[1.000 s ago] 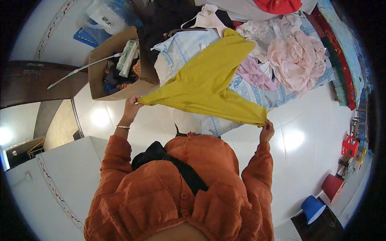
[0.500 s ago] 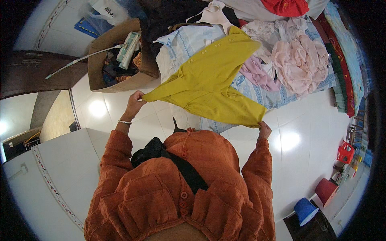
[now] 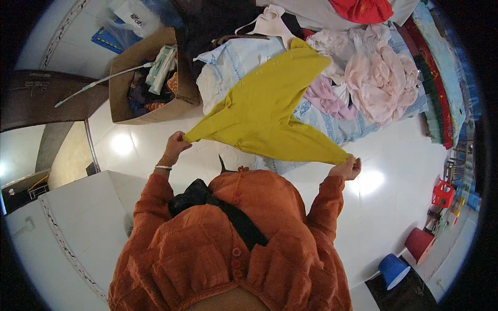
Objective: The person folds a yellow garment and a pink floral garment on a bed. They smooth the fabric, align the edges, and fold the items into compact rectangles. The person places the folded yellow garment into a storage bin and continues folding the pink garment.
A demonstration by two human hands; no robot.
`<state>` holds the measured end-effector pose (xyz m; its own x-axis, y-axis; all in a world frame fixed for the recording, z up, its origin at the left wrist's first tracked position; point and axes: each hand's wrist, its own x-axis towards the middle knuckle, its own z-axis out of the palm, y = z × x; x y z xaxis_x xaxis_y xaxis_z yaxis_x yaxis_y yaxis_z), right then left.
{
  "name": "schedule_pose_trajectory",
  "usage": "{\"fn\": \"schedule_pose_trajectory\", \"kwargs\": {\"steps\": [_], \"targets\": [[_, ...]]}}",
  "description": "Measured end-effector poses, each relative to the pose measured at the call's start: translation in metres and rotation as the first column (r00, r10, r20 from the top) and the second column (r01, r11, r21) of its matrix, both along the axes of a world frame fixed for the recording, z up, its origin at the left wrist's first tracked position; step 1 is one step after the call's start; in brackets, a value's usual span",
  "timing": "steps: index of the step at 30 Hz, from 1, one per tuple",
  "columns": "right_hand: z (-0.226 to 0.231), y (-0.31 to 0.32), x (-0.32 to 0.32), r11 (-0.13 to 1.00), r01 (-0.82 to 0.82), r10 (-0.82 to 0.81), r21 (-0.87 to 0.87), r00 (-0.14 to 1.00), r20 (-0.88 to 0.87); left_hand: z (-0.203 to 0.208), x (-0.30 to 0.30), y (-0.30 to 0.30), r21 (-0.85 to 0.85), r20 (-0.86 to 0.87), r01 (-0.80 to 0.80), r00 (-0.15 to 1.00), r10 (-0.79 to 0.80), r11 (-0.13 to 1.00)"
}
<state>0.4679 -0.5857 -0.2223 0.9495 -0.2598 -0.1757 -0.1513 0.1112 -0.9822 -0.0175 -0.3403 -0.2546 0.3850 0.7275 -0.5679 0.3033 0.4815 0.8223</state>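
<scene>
A mustard-yellow buttoned top (image 3: 259,109) is stretched between my two hands, its far part lying over the clothes on the bed. My left hand (image 3: 175,146), a bangle at the wrist, pinches one narrow end of it. At the other narrow end my right hand (image 3: 348,167) grips the cloth, fingers curled round it. Small buttons run along the top's far left edge. Beneath and behind it spreads a blue-and-white patterned cloth (image 3: 249,49). To its right lie a pink garment (image 3: 328,96) and a crumpled pale pink garment (image 3: 381,85). A white bra (image 3: 271,22) rests beyond it.
At the left stands an open cardboard box (image 3: 187,106) holding cloth items and a packet, with a thin pale rod (image 3: 104,80) sticking out. Red cloth (image 3: 363,9) lies at the far right. A red stool (image 3: 443,194), a red bucket (image 3: 419,244) and a blue bucket (image 3: 392,270) stand right.
My right hand has moved slightly right and turned, drawing that end of the yellow top outward. My left hand keeps its pinch in nearly the same spot. The view has shifted slightly.
</scene>
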Motion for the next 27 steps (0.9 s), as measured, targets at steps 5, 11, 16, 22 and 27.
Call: {"fn": "schedule_pose_trajectory", "kwargs": {"steps": [5,11,16,22,27], "targets": [[0.030,0.075,0.031,0.969,-0.021,0.166,-0.245,0.791,0.589,0.002,0.000,-0.012,0.070,-0.039,-0.006,0.999,0.008,0.998],[0.077,0.207,0.024,0.860,-0.258,0.507,-0.441,0.531,0.679,0.007,-0.007,-0.020,0.103,-0.090,0.065,0.994,-0.056,0.993],[0.051,0.242,-0.028,0.615,-0.719,0.782,-0.324,0.504,0.366,-0.007,-0.020,-0.021,0.136,-0.095,0.090,0.993,-0.077,0.987],[-0.068,0.173,-0.055,0.330,-0.727,0.931,-0.602,0.355,0.081,0.012,-0.010,-0.019,0.142,-0.069,0.101,0.993,-0.092,0.985],[-0.059,0.137,-0.100,-0.075,-0.353,0.996,-0.933,0.019,-0.087,0.053,0.002,-0.007,0.139,-0.102,0.209,0.975,-0.196,0.968]]}}
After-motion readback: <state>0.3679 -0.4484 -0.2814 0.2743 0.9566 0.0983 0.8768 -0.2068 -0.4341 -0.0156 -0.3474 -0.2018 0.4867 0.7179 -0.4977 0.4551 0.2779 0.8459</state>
